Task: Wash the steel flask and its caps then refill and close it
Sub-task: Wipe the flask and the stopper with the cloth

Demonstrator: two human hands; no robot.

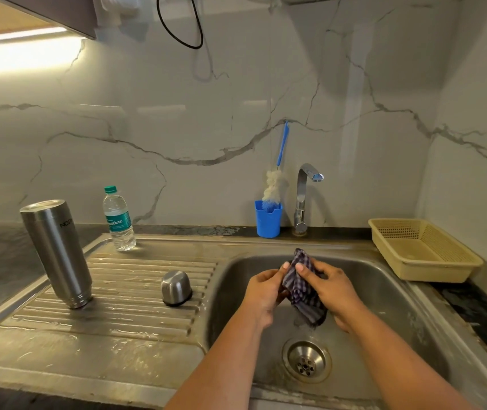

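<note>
Left hand (261, 287) and right hand (329, 287), both held over the basin of the sink (384, 294), each with fingers curled round a checked cloth (303, 288); the two thumbs press on its upper fold, and the cloth hangs bunched between the palms, its lower corner drooping toward the drain (306, 361). Whether anything is wrapped inside the cloth cannot be told. The flask (57, 253), a brushed steel cylinder with a dark printed mark near one end, stands upside down on the ribbed draining board (135, 309), well to the left of the hands. Its long axis is nearly vertical, leaning slightly to the left at the top; the flat base faces upward and the narrower, ringed neck end rests on the ribs. A steel cap (176, 287), dome-shaped, sits mouth down on the same board, between the flask and the basin, touching neither. A plastic water bottle (118, 219) with a green lid stands upright at the back edge of the board. Behind the basin, a blue holder (268, 221) carries a bottle brush (274, 184), beside the tap (304, 196). A cream basket (422, 250) rests on the counter to the right. Water beads lie on the board.
</note>
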